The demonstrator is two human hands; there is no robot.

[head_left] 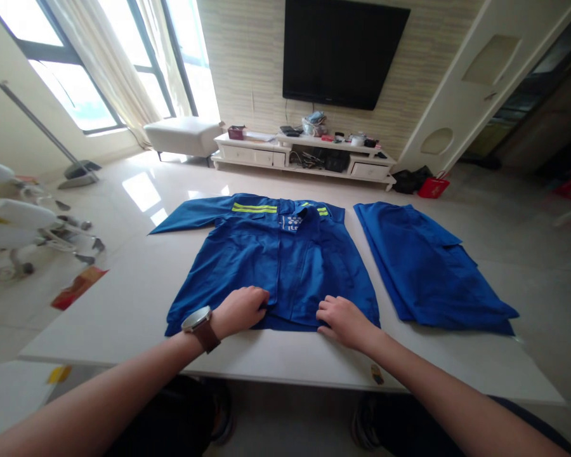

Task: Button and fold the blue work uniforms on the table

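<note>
A blue work jacket (247,254) with yellow-green reflective stripes lies spread on the white table (124,304), its hem toward me and one sleeve stretched out to the left. My left hand (245,308), with a watch (200,327) on the wrist, is closed on the jacket's front edge near the hem. Curled fingers of my right hand (343,319) grip the hem on the other front panel. To the right of the jacket lies a folded pile of blue cloth (428,266), apart from both hands.
Beyond the table a low white TV cabinet (252,152) holds small items, below a wall-mounted television (342,51). A grey ottoman (185,136) stands by the window. A red bag (433,185) sits on the floor, and a dustpan (78,172) is at left.
</note>
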